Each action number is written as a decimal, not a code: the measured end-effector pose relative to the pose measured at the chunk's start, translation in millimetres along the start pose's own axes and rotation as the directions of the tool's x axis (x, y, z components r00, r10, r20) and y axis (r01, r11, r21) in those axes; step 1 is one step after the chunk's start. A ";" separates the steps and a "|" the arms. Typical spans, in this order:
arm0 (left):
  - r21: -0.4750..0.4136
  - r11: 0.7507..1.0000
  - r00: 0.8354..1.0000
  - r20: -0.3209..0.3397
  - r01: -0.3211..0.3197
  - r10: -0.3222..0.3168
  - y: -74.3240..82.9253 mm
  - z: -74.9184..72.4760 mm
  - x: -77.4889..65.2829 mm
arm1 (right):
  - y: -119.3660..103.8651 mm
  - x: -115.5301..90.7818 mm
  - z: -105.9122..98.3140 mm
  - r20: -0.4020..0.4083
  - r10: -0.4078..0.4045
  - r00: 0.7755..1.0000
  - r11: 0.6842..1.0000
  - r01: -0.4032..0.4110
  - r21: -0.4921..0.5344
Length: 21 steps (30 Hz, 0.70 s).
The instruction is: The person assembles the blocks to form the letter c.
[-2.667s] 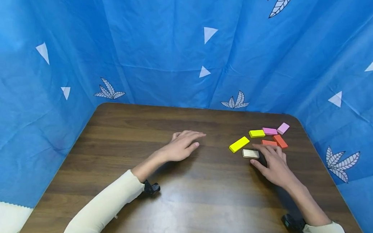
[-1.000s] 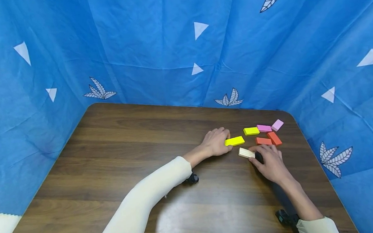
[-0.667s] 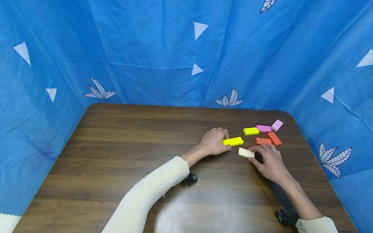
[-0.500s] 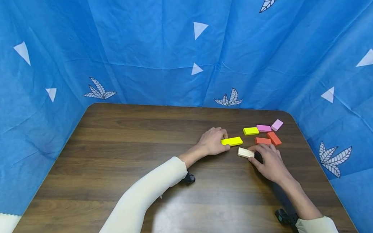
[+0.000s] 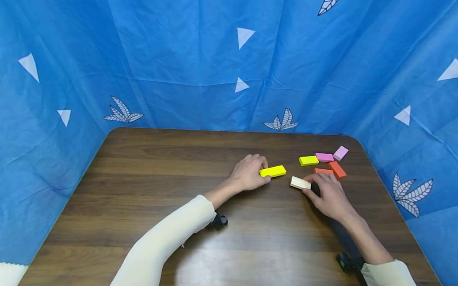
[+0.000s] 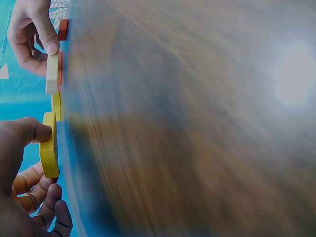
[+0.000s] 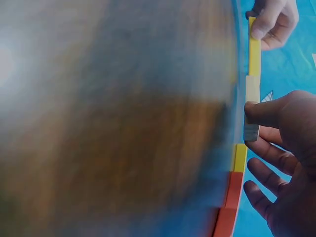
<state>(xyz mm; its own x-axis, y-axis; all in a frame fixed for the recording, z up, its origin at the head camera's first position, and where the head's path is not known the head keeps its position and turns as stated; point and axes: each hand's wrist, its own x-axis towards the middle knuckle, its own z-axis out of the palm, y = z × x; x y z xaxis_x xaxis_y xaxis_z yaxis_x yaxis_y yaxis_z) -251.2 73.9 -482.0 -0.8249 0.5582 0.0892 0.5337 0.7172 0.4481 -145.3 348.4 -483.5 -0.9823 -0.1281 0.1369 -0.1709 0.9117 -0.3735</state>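
Note:
My left hand (image 5: 249, 172) pinches a yellow block (image 5: 274, 171) by its left end, between thumb and fingers. In the left wrist view that yellow block (image 6: 49, 148) stands off the tabletop. To its right, my right hand (image 5: 330, 195) pinches a plain wooden block (image 5: 300, 182) by its right end, the free end pointing left. The right wrist view shows the thumb on one face of the wooden block (image 7: 252, 89) and a fingertip at its end. A red block (image 5: 323, 171) lies just behind the right hand, partly hidden by it.
Behind the right hand lie another yellow block (image 5: 308, 160), a magenta block (image 5: 324, 157), a light pink block (image 5: 340, 153) and a second red block (image 5: 337, 169). The brown wooden table (image 5: 166, 165) ends at a blue patterned curtain (image 5: 191, 52).
My left hand reached right, took hold of the yellow block and has drawn it back left. My right hand now grips the wooden block, which has turned slightly and shifted a little away from me.

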 end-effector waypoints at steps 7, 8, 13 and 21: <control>0.012 1.000 0.999 -0.029 0.028 -0.028 -24.9 -8.3 -10.0 | -9.5 9.6 1.9 0.010 -0.021 1.000 1.000 0.021 0.016; 0.012 0.999 0.999 -0.033 0.033 -0.033 -28.3 -10.1 -11.6 | -10.4 10.8 2.5 0.011 -0.022 1.000 1.000 0.022 0.018; 0.015 0.998 0.997 -0.052 0.057 -0.057 -43.4 -17.9 -21.2 | -15.0 16.8 5.2 0.016 -0.040 0.999 0.999 0.039 0.035; 0.001 0.996 0.993 -0.085 0.087 -0.087 -65.9 -30.5 -36.7 | -25.0 29.4 12.2 0.046 -0.044 0.998 0.999 0.043 0.030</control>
<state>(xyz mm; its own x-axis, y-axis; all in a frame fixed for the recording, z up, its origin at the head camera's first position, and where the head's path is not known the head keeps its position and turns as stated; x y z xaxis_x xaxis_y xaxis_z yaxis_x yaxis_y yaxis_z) -261.8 -6.6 -487.7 -0.8810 0.4561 0.1255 0.4599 0.7637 0.4530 -170.8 317.1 -481.3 -0.9763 -0.1861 0.1106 -0.2150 0.8934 -0.3946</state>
